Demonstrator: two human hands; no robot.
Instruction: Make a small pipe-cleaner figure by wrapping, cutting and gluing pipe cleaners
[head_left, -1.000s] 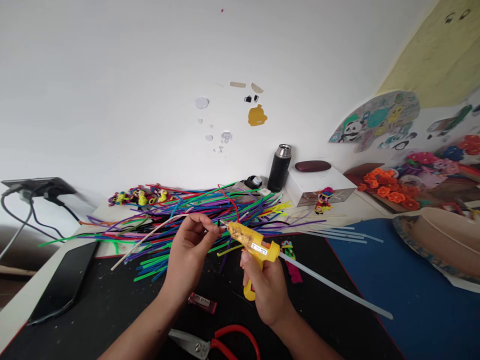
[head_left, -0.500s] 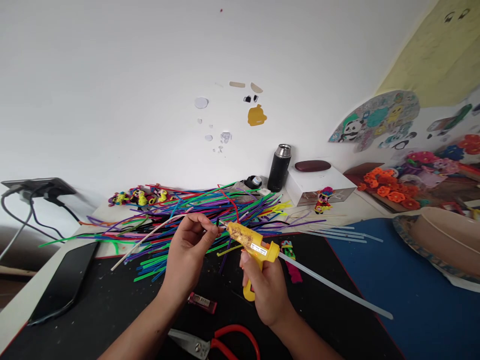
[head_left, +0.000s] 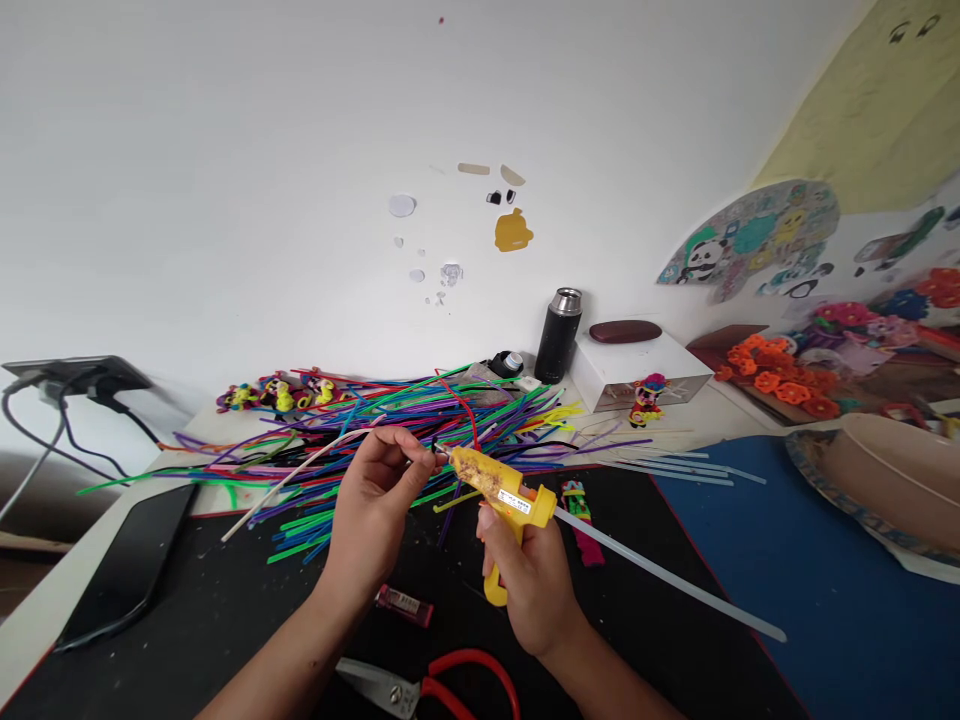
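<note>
My right hand (head_left: pixel 529 575) grips a yellow glue gun (head_left: pixel 501 490) by its handle, with a long clear glue stick (head_left: pixel 675 585) trailing out of its back to the right. The gun's nozzle points left at a small dark piece pinched in the fingertips of my left hand (head_left: pixel 375 505). A thin white stick (head_left: pixel 289 482) runs from that hand down to the left. Behind both hands lies a heap of coloured pipe cleaners (head_left: pixel 390 420).
Red-handled scissors (head_left: pixel 442 685) and a small red lighter (head_left: pixel 405 603) lie on the black mat below my hands. A phone (head_left: pixel 127 560) rests at the left, a black flask (head_left: pixel 559 335) and white box (head_left: pixel 637 370) stand at the back, and a blue mat (head_left: pixel 817 590) lies to the right.
The glue gun and my right hand have shifted slightly left and down toward my left hand. My left hand stays in place.
</note>
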